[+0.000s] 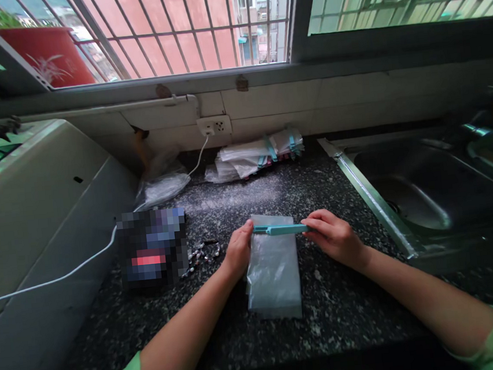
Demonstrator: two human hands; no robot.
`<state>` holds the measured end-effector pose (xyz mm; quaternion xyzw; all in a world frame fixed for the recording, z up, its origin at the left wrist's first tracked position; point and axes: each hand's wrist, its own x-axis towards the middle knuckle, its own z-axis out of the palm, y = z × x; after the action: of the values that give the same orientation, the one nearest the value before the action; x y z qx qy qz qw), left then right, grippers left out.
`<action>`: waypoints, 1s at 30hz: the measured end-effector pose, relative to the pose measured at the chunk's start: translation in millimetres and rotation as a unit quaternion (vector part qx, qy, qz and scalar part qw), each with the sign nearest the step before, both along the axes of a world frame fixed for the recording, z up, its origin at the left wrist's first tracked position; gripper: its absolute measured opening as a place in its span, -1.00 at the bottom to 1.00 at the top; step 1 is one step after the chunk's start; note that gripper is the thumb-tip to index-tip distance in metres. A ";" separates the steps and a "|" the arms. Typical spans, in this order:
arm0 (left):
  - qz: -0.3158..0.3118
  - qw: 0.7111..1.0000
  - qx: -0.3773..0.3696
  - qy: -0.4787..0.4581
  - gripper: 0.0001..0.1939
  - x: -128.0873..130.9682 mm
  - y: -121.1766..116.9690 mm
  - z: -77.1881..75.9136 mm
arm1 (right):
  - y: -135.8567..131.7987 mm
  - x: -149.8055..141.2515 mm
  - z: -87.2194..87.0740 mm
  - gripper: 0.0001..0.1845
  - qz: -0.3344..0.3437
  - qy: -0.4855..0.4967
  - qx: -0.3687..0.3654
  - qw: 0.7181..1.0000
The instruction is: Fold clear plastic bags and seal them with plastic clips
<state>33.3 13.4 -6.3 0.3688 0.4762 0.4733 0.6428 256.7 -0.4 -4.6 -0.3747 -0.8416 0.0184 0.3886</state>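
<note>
A blue bag sealing clip (283, 229) lies across the upper part of a stack of clear plastic bags (273, 275), which hangs or rests over the dark speckled counter. My left hand (238, 248) grips the left edge of the bags at the clip's left end, its thumb on top. With fingers pinched together, my right hand (332, 238) holds the clip's right end. Whether the clip is fully snapped closed I cannot tell.
Behind lies a bundle of plastic bags with blue clips (255, 156). Left are a blurred-out phone-like device (154, 246), a beaded string (201, 256), a crumpled plastic bag (165, 184) and a white cable (84, 263). A metal sink (403, 187) is at right.
</note>
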 end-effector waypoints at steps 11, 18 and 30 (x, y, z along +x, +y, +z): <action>0.025 0.999 -0.025 -0.031 -0.60 0.2 -0.7 9.6 | 0.4 0.8 3.1 -0.76 -0.005 0.038 0.001 0.999; 0.035 0.998 -0.019 -0.054 -0.57 -1.7 1.6 3.1 | 0.5 1.6 4.7 -0.75 -0.006 0.048 0.017 0.999; 0.041 0.998 -0.006 -0.052 -0.55 -5.8 3.9 -2.7 | 1.5 6.8 8.7 -0.76 -0.035 0.059 0.022 0.997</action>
<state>27.4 17.3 -9.0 0.3198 0.4595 0.5148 0.6492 263.5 1.0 4.1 -0.3932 -0.8040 0.0084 0.4461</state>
